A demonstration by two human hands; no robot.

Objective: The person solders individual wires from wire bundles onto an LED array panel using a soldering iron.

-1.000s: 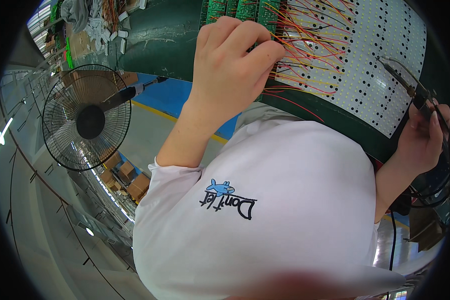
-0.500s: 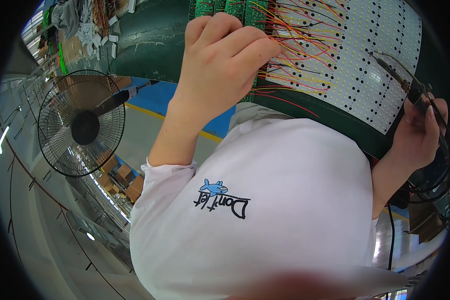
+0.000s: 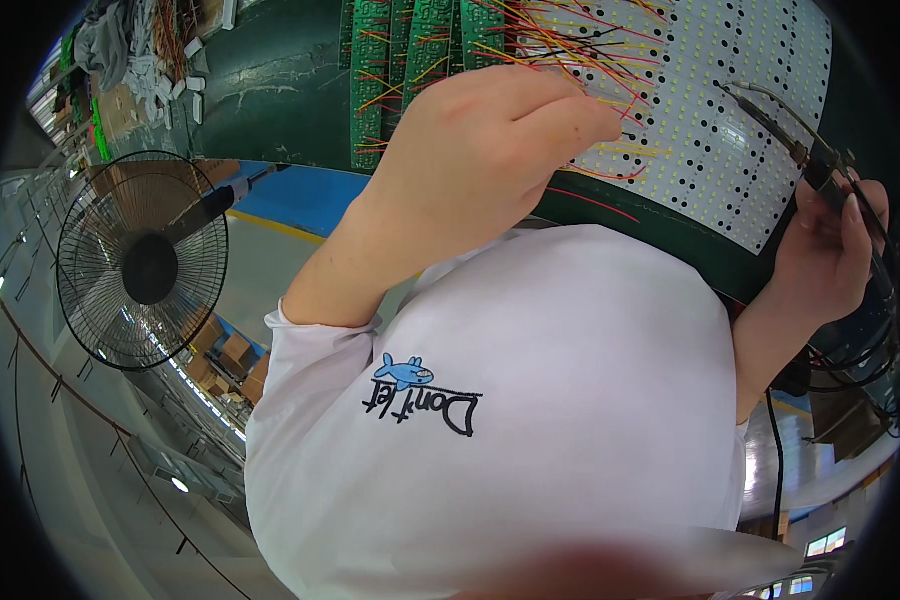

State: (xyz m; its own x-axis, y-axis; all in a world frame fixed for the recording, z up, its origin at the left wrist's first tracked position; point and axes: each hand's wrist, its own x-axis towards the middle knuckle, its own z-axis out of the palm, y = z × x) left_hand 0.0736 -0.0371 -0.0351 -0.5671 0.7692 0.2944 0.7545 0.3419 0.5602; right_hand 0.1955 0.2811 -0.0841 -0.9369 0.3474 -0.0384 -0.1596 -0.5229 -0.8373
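My right hand grips a soldering iron at the right. Its tip, with a thin curved tube beside it, points up and left over a white LED panel dotted with small yellow lights and black spots. My left hand is closed above the panel's left part, among red, yellow and black wires. Its fingertips are turned down, so what they hold is hidden. Strips of green circuit board lie left of the wires, partly behind that hand.
The boards and panel lie on a dark green worktop. White connectors and bundled wires sit at its far left. A black fan stands at the left. Black cables hang by my right arm. Cardboard boxes are farther off.
My left hand has moved right and nearer, from the circuit boards to over the wires, uncovering more of the boards. My right hand keeps the soldering iron in nearly the same place.
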